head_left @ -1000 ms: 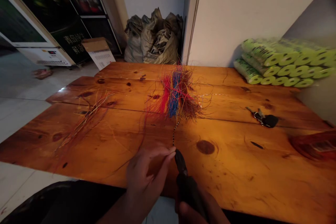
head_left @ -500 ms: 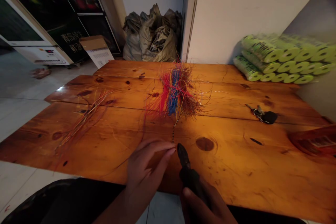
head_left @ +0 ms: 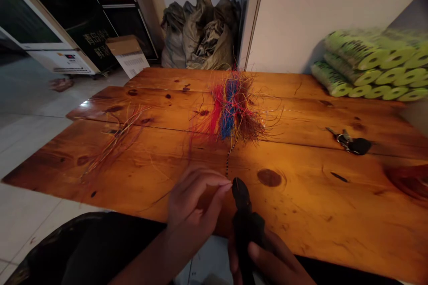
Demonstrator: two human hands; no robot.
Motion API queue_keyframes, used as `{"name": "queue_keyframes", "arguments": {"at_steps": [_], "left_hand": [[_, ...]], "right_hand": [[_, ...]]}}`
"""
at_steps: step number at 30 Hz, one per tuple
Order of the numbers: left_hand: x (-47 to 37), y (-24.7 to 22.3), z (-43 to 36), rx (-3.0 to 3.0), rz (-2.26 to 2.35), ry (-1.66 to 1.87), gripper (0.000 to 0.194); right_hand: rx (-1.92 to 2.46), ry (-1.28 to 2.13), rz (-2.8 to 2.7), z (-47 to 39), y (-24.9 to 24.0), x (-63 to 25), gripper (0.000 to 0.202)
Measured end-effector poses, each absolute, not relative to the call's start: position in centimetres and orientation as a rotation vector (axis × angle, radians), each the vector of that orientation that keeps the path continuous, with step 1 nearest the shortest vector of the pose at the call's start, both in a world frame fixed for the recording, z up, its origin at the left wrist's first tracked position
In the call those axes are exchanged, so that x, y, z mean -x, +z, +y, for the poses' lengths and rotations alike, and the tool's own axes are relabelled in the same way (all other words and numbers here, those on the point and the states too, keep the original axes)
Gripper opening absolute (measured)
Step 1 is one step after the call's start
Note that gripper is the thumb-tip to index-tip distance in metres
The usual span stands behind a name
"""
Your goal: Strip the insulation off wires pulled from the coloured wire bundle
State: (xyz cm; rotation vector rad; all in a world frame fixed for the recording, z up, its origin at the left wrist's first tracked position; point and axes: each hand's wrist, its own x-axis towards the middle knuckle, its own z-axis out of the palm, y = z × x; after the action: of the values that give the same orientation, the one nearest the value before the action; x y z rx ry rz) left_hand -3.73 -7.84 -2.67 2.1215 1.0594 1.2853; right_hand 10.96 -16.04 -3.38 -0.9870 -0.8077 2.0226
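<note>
My left hand [head_left: 197, 200] is closed in a pinch, thumb against index finger, on what looks like a thin wire, mostly hidden by the fingertips. In my right hand [head_left: 267, 258] is a pair of dark-handled pliers [head_left: 245, 213], held from below and pointing away from me. Their jaws [head_left: 240, 190] meet the left fingertips. Just beyond the pinch, a black-and-white striped strand [head_left: 228, 162] runs up to a bushy bundle of thin coloured wires [head_left: 229, 116], red, blue, yellow and brown. More loose wires [head_left: 117, 142] lie on the left of the table.
The wooden table [head_left: 301, 196] has gaps between its planks. Keys [head_left: 351, 142] lie at the right, near a red object [head_left: 408, 180]. Green-wrapped rolls [head_left: 368, 67] are stacked at the back right. Sacks [head_left: 203, 35] and a cardboard box [head_left: 129, 55] stand behind the table.
The pliers have come up to my left fingertips, closing the small gap between them. The whole view has shifted slightly, so the table things appear farther right and higher.
</note>
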Motion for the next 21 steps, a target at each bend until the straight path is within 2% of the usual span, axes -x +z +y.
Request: {"name": "queue_keyframes", "arguments": {"at_steps": [8,21], "left_hand": [[3.9,-2.0,-8.2,-2.193,1.050,1.335,0.015],[4.1,-2.0,-8.4,-2.189,1.089,1.300,0.016]], "right_hand": [[0.803,2.029,-0.787,-16.1,-4.1,-10.7,0.035],[1.115,2.046,-0.680,-16.5,-2.1,-10.4,0.038]]}}
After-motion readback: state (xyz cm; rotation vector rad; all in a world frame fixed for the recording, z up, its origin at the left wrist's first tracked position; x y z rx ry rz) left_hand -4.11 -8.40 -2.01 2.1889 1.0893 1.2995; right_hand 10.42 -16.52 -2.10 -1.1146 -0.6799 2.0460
